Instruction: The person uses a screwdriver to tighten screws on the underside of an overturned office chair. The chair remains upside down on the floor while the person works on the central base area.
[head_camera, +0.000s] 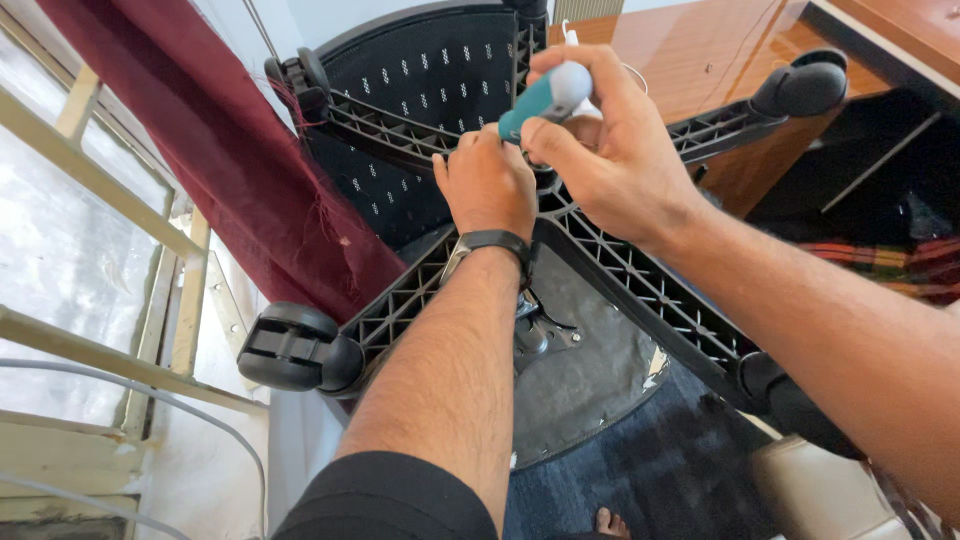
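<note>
Over by the window frame (90, 230) hangs a dark red curtain (230, 170), its frayed edge brushing the upturned office chair. The chair lies tipped over, its black star base (620, 270) facing up at the person. The nearest caster (290, 345) sticks out at lower left, another caster (800, 88) at upper right close to the wooden desk (720, 50).

The left hand (488, 182), a dark watch strap on its wrist, rests at the hub where the ribbed legs meet, fingers curled down onto the plastic; whether it pinches anything small there I cannot tell. The right hand (610, 150) has its grip closed fully round a screwdriver (545, 98) with a teal and grey handle, held just above the hub, the tip hidden behind the fingers.

The screwdriver looks light and stiff, and its rubbery handle should not slip; the thick handle is the place to hold it. The base looks like hard, ribbed plastic, rigid and awkward rather than fragile, best steadied by a leg near the hub. The casters likely swivel and roll, so they make poor handholds.

Beneath the legs show the grey seat underside (590, 390) and its metal mechanism (540, 335). The patterned black backrest (420, 90) crowds the far side, the curtain the left, and a bare toe (606, 522) shows on the blue carpet (680, 470).
</note>
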